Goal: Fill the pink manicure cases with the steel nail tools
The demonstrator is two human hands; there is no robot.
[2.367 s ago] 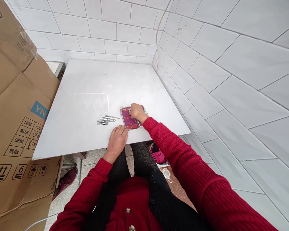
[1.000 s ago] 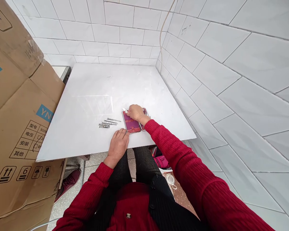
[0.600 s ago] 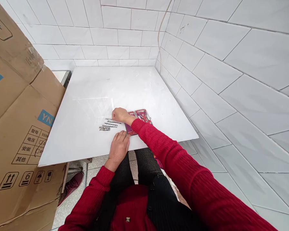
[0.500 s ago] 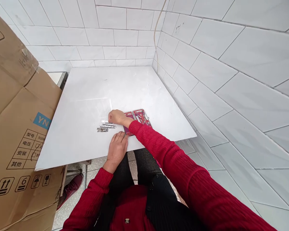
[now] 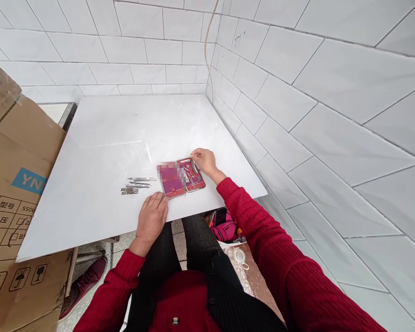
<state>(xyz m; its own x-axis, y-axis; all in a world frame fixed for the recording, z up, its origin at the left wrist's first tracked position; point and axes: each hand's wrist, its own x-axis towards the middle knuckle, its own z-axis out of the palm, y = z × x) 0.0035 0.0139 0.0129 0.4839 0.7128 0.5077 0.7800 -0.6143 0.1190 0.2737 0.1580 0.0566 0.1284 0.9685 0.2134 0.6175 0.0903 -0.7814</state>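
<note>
An open red manicure case [image 5: 173, 195] lies on the white table, its left half partly blurred by pixelation. Small metal tools and scissors [image 5: 194, 186] sit in its right half. My right hand [image 5: 205, 161] is at that half's top right corner, thumb and fingers pinched together; whatever is between them is too small to name. My left hand [image 5: 152, 216] rests flat at the table's front edge, fingers stretched out and fingertips by the case's lower left corner. Left of the case lie nail clippers [image 5: 129, 190] and several slim metal tools [image 5: 140, 180] in a row.
The white table [image 5: 100, 203] meets tiled walls at the back and right. A large cardboard box [image 5: 7, 157] stands along its left side. Below the front edge on the right are pink cloth [image 5: 224, 231] and a white round object [image 5: 238, 255].
My right hand has moved right, from above the loose metal tools to the case's far right corner. My left hand stays by the case. The view has shifted somewhat to the right.
</note>
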